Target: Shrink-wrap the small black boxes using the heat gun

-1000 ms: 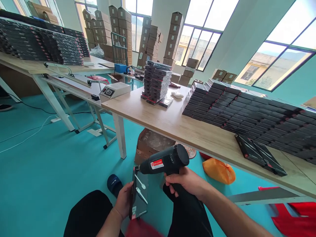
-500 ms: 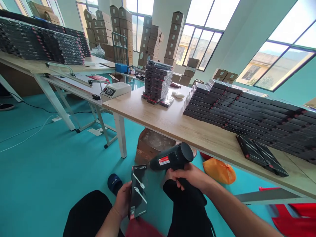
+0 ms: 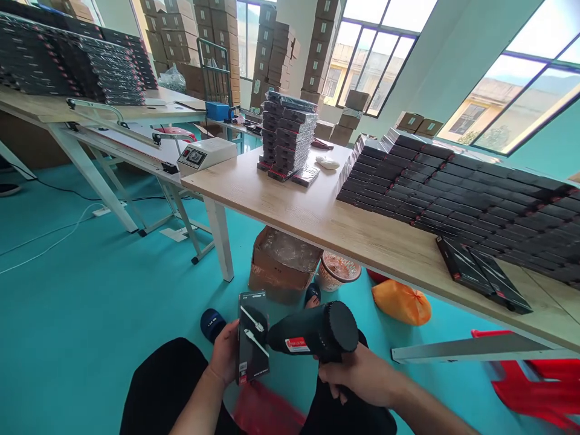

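My left hand (image 3: 225,354) grips a flat black box (image 3: 252,338) by its left side; two white cable plugs are printed on its face. The box stands nearly upright above my lap. My right hand (image 3: 356,373) is wrapped round the handle of a dark heat gun (image 3: 315,329) with a red and white label. Its nozzle points left, close to the right edge of the box; whether they touch I cannot tell.
Ahead is a wooden table (image 3: 290,205) with a stack of wrapped boxes (image 3: 290,136), a long pile of black boxes (image 3: 453,187) and two loose boxes (image 3: 483,272). Beneath it are a carton (image 3: 283,266), a patterned basket (image 3: 333,281) and an orange bag (image 3: 401,302).
The heat gun and my right hand have moved lower, and the nozzle now points at the box's middle instead of its top. The box is slightly higher, and the view has shifted.
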### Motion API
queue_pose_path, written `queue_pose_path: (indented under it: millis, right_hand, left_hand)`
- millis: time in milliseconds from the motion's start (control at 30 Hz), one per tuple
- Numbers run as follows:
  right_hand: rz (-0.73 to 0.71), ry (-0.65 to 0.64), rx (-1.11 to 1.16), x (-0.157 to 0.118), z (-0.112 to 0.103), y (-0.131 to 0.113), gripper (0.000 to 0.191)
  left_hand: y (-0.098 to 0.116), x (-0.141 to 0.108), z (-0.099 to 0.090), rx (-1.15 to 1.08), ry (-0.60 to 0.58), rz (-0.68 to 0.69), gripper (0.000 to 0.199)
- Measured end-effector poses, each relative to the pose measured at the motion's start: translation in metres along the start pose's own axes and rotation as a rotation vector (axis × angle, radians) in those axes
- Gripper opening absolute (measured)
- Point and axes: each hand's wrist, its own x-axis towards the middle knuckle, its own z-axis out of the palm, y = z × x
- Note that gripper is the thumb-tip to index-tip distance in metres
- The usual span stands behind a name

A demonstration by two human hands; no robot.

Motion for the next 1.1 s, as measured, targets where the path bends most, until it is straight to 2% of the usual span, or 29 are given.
queue_pose_path:
  millis: [133,167,233,300,333,400,467,533,600,667,767,800,933,1067,1100]
  right_hand:
    - [0.097,-0.146,-0.044,-0.007,0.005,0.003,0.003]
    - [0.110,-0.137,-0.027,-0.009,0.006,0.006,0.003]
    - [0.096,-0.028,0.062,-0.011,0.007,0.016,0.009]
    - [0.103,0.072,0.180,-0.013,0.009,0.027,0.019]
    - [0.120,0.081,0.230,-0.014,0.010,0.031,0.021]
    - [0.146,0.008,0.285,-0.018,0.013,0.036,0.019]
    - [0.132,-0.060,0.325,-0.020,0.018,0.037,0.017]
    - [0.069,0.015,0.399,-0.018,0.023,0.036,0.024]
    - [0.025,0.175,0.469,-0.012,0.028,0.035,0.035]
    - [-0.003,0.211,0.494,-0.005,0.032,0.034,0.039]
    - [-0.058,0.051,0.489,0.003,0.039,0.032,0.032]
    - [-0.078,0.046,0.484,0.006,0.040,0.031,0.030]
    - [-0.075,0.208,0.443,0.013,0.041,0.026,0.031]
    - [-0.097,0.103,0.435,0.016,0.039,0.025,0.023]
    - [-0.106,0.114,0.423,0.016,0.038,0.025,0.023]
  left_hand:
    - [0.002,-0.001,0.003,-0.016,0.098,0.090,0.017]
    - [0.002,-0.002,0.004,-0.020,0.120,0.115,0.015]
    - [0.003,-0.003,0.006,-0.029,0.137,0.129,0.015]
    - [0.004,-0.002,0.006,-0.032,0.142,0.113,0.020]
    - [0.005,-0.001,0.004,-0.032,0.153,0.112,0.024]
    - [0.008,0.006,-0.002,-0.040,0.191,0.136,0.031]
    - [0.012,0.015,-0.011,-0.099,0.239,0.196,0.028]
    - [0.015,0.024,-0.019,-0.190,0.294,0.246,0.020]
    - [0.016,0.030,-0.026,-0.243,0.346,0.253,0.015]
    - [0.016,0.033,-0.030,-0.247,0.378,0.233,0.017]
    - [0.014,0.034,-0.032,-0.248,0.348,0.225,0.018]
    - [0.014,0.034,-0.032,-0.246,0.337,0.222,0.019]
    - [0.014,0.033,-0.032,-0.235,0.327,0.202,0.016]
    - [0.013,0.032,-0.034,-0.239,0.312,0.222,0.014]
    - [0.012,0.033,-0.035,-0.228,0.302,0.224,0.014]
